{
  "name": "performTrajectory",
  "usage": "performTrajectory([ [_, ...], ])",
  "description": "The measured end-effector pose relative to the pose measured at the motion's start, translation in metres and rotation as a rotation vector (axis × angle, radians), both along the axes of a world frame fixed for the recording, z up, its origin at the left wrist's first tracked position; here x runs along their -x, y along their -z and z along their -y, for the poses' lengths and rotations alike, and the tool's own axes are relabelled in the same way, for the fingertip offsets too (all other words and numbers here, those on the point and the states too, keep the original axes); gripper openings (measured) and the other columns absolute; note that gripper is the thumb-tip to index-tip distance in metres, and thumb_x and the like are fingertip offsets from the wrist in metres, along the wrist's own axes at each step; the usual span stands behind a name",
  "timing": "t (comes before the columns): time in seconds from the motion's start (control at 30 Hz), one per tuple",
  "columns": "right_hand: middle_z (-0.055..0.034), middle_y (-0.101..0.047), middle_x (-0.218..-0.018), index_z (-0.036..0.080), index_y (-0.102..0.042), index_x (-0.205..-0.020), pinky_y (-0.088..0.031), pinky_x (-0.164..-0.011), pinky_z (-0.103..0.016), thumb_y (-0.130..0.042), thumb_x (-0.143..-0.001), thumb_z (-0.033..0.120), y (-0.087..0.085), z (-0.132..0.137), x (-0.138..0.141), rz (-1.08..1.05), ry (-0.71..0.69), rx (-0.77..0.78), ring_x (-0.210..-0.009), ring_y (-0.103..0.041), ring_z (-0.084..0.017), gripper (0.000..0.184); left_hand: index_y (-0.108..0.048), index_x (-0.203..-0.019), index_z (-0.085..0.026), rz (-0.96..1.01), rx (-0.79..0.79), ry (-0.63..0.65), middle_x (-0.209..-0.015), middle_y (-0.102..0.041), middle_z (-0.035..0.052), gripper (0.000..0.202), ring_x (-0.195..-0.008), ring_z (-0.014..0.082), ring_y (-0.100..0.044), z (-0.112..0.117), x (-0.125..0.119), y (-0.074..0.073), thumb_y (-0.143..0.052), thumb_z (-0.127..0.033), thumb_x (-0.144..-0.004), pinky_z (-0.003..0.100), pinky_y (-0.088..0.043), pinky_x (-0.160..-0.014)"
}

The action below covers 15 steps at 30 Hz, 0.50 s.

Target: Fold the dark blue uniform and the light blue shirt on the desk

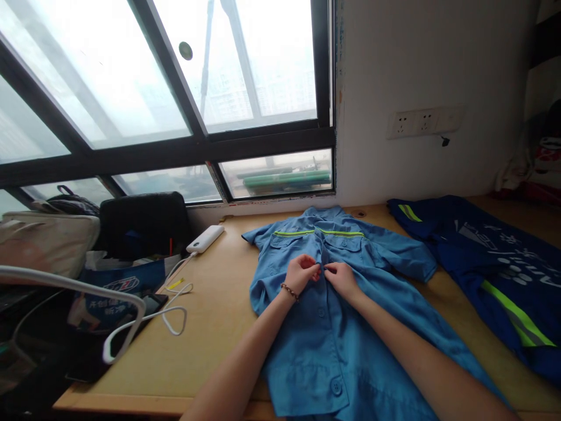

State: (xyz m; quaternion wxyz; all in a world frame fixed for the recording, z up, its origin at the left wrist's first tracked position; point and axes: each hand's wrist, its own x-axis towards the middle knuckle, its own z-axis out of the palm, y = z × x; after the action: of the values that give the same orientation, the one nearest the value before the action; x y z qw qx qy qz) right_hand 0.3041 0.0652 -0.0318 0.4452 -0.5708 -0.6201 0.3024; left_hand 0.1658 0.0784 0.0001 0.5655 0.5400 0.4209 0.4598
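A light blue work shirt point(298, 345) lies front side up on the wooden table, its collar toward the wall. Yellow-green stripes cross its chest above two flap pockets. My left hand point(302, 273), with a beaded bracelet at the wrist, pinches the left edge of the front opening. Just beside it, my right hand point(342, 279) pinches the other edge. Both sets of fingertips nearly meet at the placket; any button between them is too small to make out. Lower on the placket a button point(336, 386) shows near the hem, with another above it.
To the right lies a dark blue garment point(477, 257) with white print and yellow-green stripes. A white power strip point(205, 238) with a cable sits at the table's point(210, 327) left. Bags point(118, 292) stand beyond the left edge. The window and a wall socket point(425, 121) are behind.
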Motion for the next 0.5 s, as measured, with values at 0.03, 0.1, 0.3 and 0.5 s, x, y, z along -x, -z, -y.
performTrajectory([
  [0.03, -0.0036, -0.064, -0.064, 0.017, -0.067, -0.072, -0.041, -0.057, -0.025, -0.049, -0.066, 0.024, -0.001, 0.0, 0.002, -0.17, -0.007, 0.036, -0.062, -0.056, -0.017, 0.021, -0.05, -0.064, -0.016, -0.028, -0.02, -0.003, -0.049, -0.058, -0.0009, 0.019, -0.04, 0.0111, -0.052, 0.001, -0.002, 0.002, -0.066, -0.022, -0.057, 0.022, -0.043, -0.041],
  [0.1, -0.003, -0.063, -0.062, 0.015, -0.066, -0.078, -0.042, -0.053, -0.026, -0.05, -0.067, 0.028, -0.005, 0.001, 0.004, -0.509, -0.004, 0.108, -0.057, -0.056, -0.016, 0.023, -0.05, -0.063, -0.016, -0.085, -0.06, -0.03, -0.048, -0.057, -0.0017, 0.017, -0.038, 0.0105, -0.051, 0.004, -0.004, 0.005, -0.065, -0.02, -0.058, 0.022, -0.042, -0.04],
  [0.3, -0.0024, -0.064, -0.064, 0.017, -0.064, -0.073, -0.046, -0.056, -0.028, -0.057, -0.063, 0.026, -0.015, 0.004, 0.004, -0.897, -0.187, 0.294, -0.056, -0.058, -0.017, 0.016, -0.054, -0.064, -0.014, -0.083, -0.061, -0.019, -0.05, -0.058, -0.0006, 0.016, -0.04, 0.0103, -0.053, 0.004, -0.003, 0.006, -0.066, -0.021, -0.058, 0.021, -0.043, -0.041],
  [0.5, -0.0063, -0.065, -0.067, 0.014, -0.065, -0.076, -0.049, -0.058, -0.03, -0.05, -0.066, 0.027, -0.018, 0.003, -0.001, -0.805, -0.216, 0.288, -0.061, -0.061, -0.019, 0.022, -0.057, -0.07, -0.011, 0.1, 0.104, 0.017, -0.059, -0.064, 0.0049, 0.027, -0.051, 0.0144, -0.06, 0.002, 0.001, 0.002, -0.072, -0.027, -0.055, 0.025, -0.049, -0.051],
])
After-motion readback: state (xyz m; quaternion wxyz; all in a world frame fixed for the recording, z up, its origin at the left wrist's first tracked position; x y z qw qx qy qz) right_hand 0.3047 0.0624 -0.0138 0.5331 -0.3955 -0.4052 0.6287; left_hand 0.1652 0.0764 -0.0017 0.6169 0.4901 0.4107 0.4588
